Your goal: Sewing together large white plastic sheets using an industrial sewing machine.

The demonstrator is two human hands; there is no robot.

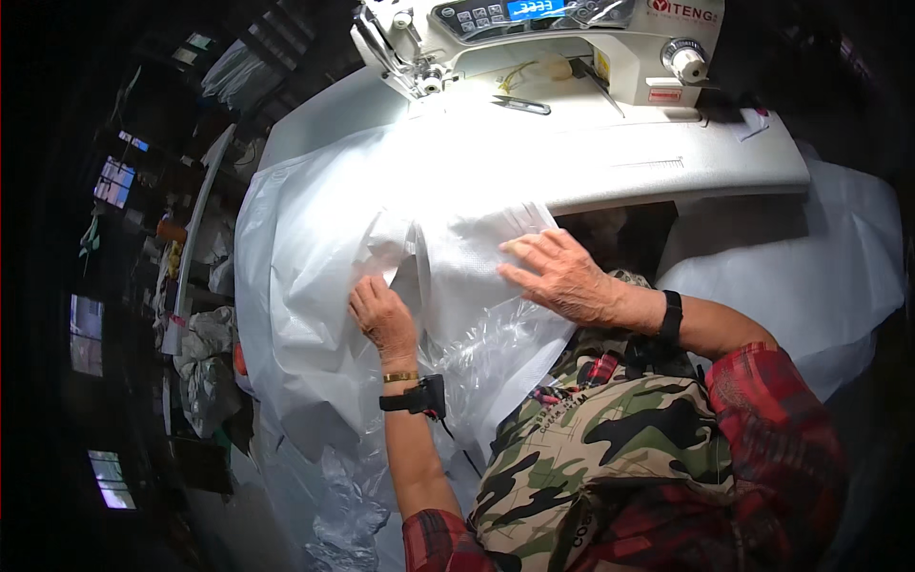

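Note:
A large white woven plastic sheet (319, 257) drapes over the near side of the sewing table and hangs down in front of me. My left hand (384, 319) is closed, its fingertips pinching a fold of this sheet beside a dark gap. On the right part of the sheet lies my right hand (562, 276), open, with its fingers stretched out and apart. Between and below the hands hangs a crinkled clear plastic film (486, 348). Both hands are nearer to me than the white sewing machine (610, 71), which stands at the far side.
Thread snips (522, 105) rest on the bright table (629, 143) by the machine. Another white sheet (791, 267) hangs at the right. Crumpled plastic bags (207, 362) lie on the left, near a long pale shelf edge (202, 219). A camouflage apron (610, 429) covers my lap.

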